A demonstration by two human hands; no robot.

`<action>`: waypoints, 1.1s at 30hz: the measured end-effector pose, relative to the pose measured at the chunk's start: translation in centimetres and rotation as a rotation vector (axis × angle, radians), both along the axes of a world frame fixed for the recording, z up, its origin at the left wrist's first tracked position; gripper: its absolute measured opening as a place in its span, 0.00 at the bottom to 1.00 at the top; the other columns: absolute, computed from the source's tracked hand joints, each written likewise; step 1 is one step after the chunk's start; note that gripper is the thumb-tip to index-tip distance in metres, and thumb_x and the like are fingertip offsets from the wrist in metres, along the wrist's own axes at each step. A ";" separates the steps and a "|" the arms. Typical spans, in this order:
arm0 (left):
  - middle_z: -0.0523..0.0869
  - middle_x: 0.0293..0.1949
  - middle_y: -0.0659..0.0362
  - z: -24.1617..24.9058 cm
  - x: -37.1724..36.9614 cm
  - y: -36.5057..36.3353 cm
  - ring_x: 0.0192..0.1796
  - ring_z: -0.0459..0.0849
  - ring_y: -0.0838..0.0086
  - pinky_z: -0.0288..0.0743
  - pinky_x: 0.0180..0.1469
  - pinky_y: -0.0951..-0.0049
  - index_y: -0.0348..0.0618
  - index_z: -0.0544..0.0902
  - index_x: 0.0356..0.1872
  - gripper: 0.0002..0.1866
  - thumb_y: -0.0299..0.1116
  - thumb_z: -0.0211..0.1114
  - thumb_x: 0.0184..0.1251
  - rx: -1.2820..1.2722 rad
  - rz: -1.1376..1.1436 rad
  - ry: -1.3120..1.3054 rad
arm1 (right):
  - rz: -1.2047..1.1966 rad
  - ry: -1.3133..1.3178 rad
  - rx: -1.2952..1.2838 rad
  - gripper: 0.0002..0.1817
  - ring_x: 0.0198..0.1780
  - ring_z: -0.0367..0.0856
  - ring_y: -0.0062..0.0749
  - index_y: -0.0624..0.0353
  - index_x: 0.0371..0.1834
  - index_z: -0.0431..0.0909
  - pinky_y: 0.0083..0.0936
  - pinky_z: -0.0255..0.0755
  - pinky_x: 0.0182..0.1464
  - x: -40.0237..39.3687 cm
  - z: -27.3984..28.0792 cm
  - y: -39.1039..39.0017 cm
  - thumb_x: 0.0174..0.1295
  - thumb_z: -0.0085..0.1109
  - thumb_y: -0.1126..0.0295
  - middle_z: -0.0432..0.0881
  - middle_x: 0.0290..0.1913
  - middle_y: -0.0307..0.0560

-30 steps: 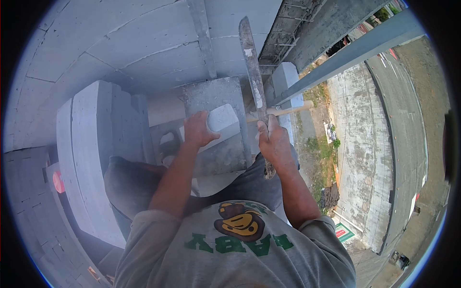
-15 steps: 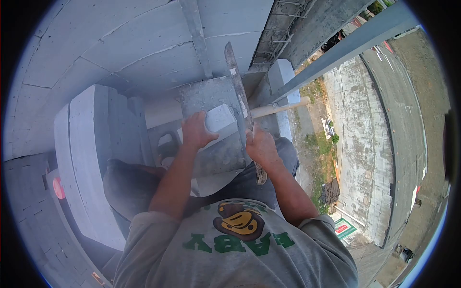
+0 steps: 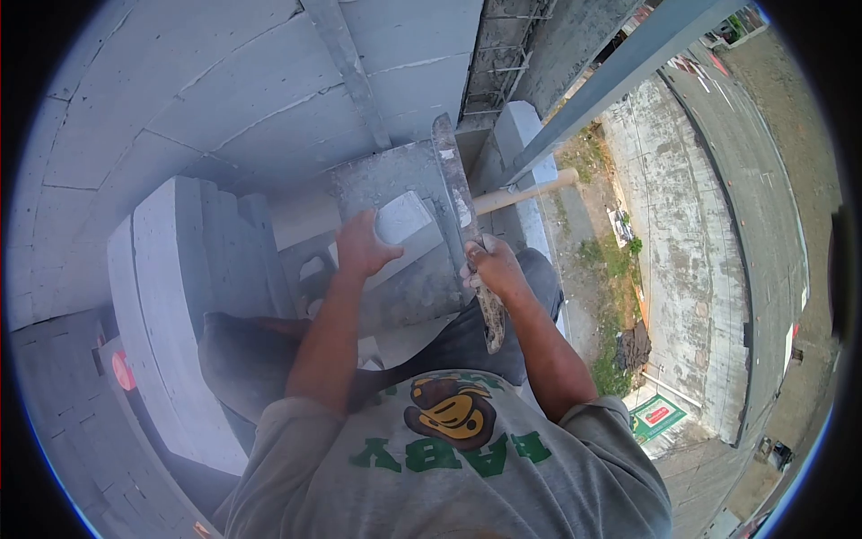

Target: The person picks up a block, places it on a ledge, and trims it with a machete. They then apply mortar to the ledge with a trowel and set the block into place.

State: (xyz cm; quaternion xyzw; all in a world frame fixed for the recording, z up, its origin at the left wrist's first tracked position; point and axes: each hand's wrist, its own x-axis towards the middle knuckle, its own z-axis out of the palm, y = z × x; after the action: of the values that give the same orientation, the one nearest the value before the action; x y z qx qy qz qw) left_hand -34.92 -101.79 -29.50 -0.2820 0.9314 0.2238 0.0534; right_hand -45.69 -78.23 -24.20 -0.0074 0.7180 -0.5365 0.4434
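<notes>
While the left hand (image 3: 364, 247) straddles the left end of the pale block (image 3: 409, 225), thumb spread apart from the fingers, whether it clamps or merely presses cannot be told. The block lies at a slant on the dusty board (image 3: 386, 171); should that hold prove light, the block could skid or pivot on the grit. To its right, the long blade (image 3: 455, 171) stands just beside the block's right end. A glancing stroke, caused by the slant, could carry it toward the left thumb. The right hand (image 3: 492, 269) is closed about the upper handle, close to the metal; a slip there might expose the fingers, and a wide swing might reach the right knee (image 3: 539, 278).

Surroundings, left to right: a stack of large blocks (image 3: 157, 305) crowds the left leg; the block wall (image 3: 242, 81) bounds the far side and would limit a long reach forward. A round pole (image 3: 530, 190) extends rightward from near the blade, and the slanting metal post (image 3: 620, 85) obstructs the upper right. Beyond, the open ground (image 3: 611, 260) appears lower, so a piece knocked that way could fall.
</notes>
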 end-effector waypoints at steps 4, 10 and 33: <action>0.82 0.54 0.46 -0.1 0.6 0.3 0.60 0.78 0.51 0.68 0.64 0.53 0.37 0.75 0.59 0.47 0.52 0.81 0.35 -0.018 0.054 0.060 | 0.029 0.026 0.022 0.14 0.22 0.84 0.31 0.68 0.42 0.75 0.30 0.76 0.28 1.9 -0.3 1.5 0.72 0.51 0.65 0.83 0.25 0.51; 0.79 0.55 0.45 2.0 -0.3 1.3 0.59 0.79 0.57 0.71 0.63 0.59 0.32 0.70 0.62 0.45 0.40 0.82 0.43 0.437 0.042 0.480 | 0.129 0.479 0.084 0.15 0.33 0.85 0.53 0.65 0.49 0.74 0.42 0.78 0.39 2.7 -0.6 0.8 0.71 0.49 0.63 0.84 0.32 0.60; 0.78 0.56 0.48 2.5 2.2 0.3 0.60 0.77 0.58 0.68 0.65 0.64 0.35 0.68 0.66 0.49 0.37 0.82 0.37 0.499 0.143 0.319 | 0.081 0.452 -0.132 0.12 0.38 0.84 0.66 0.68 0.47 0.66 0.55 0.74 0.44 2.4 12.4 -2.4 0.73 0.47 0.68 0.83 0.30 0.66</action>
State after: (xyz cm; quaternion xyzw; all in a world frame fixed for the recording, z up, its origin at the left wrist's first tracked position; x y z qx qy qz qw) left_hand -32.74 -101.49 -27.01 -0.2864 0.8220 0.4905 -0.0416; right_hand -43.29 -80.66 -11.78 -0.1851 0.7616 -0.5485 0.2913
